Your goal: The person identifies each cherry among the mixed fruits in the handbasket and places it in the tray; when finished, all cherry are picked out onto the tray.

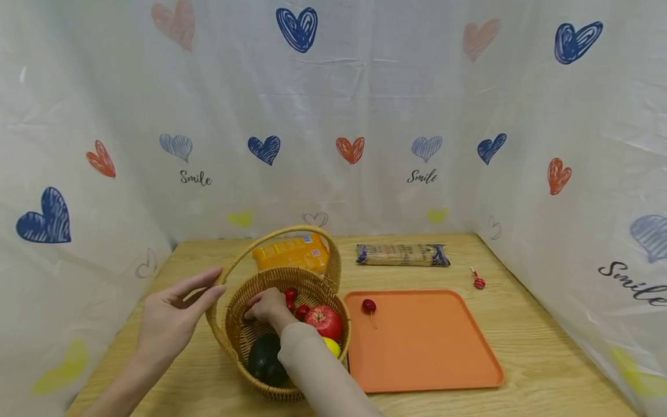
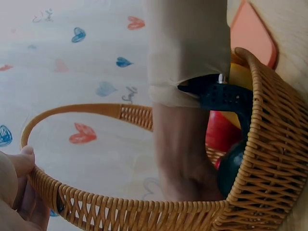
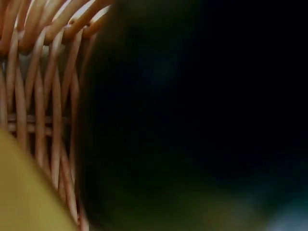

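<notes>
My left hand [image 1: 169,315] pinches the handle of the wicker basket [image 1: 283,392] between thumb and fingers at its left side. My right hand [image 1: 271,304] reaches down inside the basket, its fingertips beside a small dark thing near the left wall. What lies under those fingers is hidden. A large dark green fruit [image 1: 266,360], a red fruit with pale streaks [image 1: 324,323], small red fruits [image 1: 301,313] and a yellow fruit [image 1: 332,346] lie in the basket. In the right wrist view, a dark blur covers most of the wicker wall [image 3: 41,96].
An orange tray [image 1: 417,347] right of the basket bears a dark red cherry [image 1: 369,306] with a stem. Behind lie an orange packet [image 1: 292,255] and a pack of noodles [image 1: 402,255]. A red lollipop [image 1: 479,282] rests at the right. Heart-printed curtains surround the table.
</notes>
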Action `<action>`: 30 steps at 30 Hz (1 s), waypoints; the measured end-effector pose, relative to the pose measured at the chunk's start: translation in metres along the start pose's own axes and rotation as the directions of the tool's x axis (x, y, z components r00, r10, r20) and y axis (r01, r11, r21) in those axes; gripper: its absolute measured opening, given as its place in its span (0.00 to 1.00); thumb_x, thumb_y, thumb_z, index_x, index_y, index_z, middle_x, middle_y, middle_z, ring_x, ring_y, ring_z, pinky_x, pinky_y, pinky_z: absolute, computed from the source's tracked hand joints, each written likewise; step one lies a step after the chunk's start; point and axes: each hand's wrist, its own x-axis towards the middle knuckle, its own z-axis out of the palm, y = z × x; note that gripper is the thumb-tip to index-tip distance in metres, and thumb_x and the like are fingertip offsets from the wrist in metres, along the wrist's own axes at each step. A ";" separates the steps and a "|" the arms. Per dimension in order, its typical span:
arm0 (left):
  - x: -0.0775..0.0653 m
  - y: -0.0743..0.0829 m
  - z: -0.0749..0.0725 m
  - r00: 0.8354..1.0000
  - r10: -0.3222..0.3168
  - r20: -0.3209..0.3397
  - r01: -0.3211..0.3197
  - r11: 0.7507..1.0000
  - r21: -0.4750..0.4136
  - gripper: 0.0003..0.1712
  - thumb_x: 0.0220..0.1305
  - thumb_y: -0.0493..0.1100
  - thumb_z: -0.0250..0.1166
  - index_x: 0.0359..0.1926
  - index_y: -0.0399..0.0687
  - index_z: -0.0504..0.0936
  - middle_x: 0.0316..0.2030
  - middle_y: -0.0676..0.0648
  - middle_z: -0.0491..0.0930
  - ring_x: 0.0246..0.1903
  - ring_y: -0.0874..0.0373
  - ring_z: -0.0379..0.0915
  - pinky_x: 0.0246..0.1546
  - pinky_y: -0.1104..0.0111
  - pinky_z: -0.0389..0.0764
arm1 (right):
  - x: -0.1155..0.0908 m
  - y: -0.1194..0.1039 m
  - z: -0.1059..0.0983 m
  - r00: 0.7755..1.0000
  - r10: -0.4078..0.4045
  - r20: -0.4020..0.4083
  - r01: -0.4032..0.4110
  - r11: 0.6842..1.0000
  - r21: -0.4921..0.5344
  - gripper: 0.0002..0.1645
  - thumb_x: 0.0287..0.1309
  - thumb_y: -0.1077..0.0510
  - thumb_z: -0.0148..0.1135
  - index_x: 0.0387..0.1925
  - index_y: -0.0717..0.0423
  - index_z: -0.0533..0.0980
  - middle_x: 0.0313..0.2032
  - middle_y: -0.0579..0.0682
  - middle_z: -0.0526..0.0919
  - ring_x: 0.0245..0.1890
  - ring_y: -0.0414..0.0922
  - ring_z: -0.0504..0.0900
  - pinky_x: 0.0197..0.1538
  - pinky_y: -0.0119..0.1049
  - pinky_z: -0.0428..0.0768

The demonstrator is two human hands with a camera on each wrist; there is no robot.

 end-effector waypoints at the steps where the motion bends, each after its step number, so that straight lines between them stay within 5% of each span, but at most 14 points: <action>1: 0.000 0.000 0.000 1.000 0.003 -0.001 -0.003 1.000 -0.002 0.19 0.58 0.35 0.68 0.51 0.33 0.81 0.43 0.57 0.83 0.43 0.67 0.79 0.45 0.78 0.77 | 0.000 0.001 0.001 1.000 -0.006 -0.009 0.006 1.000 -0.020 0.06 0.42 0.59 0.76 0.27 0.50 0.86 0.23 0.42 0.78 0.28 0.41 0.74 0.30 0.28 0.77; 6: -0.001 0.001 0.000 1.000 0.012 0.001 -0.012 1.000 -0.009 0.18 0.58 0.34 0.68 0.50 0.32 0.81 0.43 0.56 0.83 0.43 0.67 0.79 0.45 0.78 0.77 | -0.001 0.002 0.002 1.000 -0.016 -0.015 0.016 0.998 -0.053 0.05 0.42 0.58 0.76 0.25 0.49 0.86 0.24 0.42 0.78 0.30 0.42 0.74 0.30 0.28 0.77; 13: -0.001 0.000 0.000 1.000 0.016 -0.004 -0.016 1.000 0.009 0.18 0.58 0.35 0.67 0.50 0.32 0.81 0.42 0.57 0.84 0.41 0.67 0.80 0.45 0.78 0.78 | -0.003 -0.001 -0.003 1.000 0.019 0.010 -0.020 0.994 0.105 0.05 0.43 0.63 0.75 0.24 0.52 0.85 0.26 0.47 0.77 0.20 0.42 0.78 0.24 0.32 0.81; 21: 0.000 0.000 0.002 1.000 0.025 0.001 -0.025 1.000 -0.018 0.18 0.59 0.34 0.67 0.51 0.31 0.80 0.40 0.58 0.84 0.39 0.67 0.80 0.42 0.79 0.78 | -0.014 -0.006 -0.032 0.999 0.003 0.050 -0.015 0.972 0.235 0.03 0.47 0.66 0.72 0.27 0.56 0.85 0.35 0.56 0.80 0.24 0.47 0.81 0.33 0.41 0.85; 30: -0.002 0.000 0.002 0.999 0.043 -0.008 -0.043 0.998 -0.047 0.18 0.58 0.32 0.66 0.51 0.30 0.80 0.40 0.59 0.84 0.40 0.69 0.80 0.41 0.80 0.78 | -0.024 -0.010 -0.055 0.993 -0.045 0.107 0.003 0.930 0.368 0.07 0.52 0.69 0.67 0.34 0.62 0.84 0.30 0.48 0.80 0.28 0.45 0.82 0.39 0.41 0.85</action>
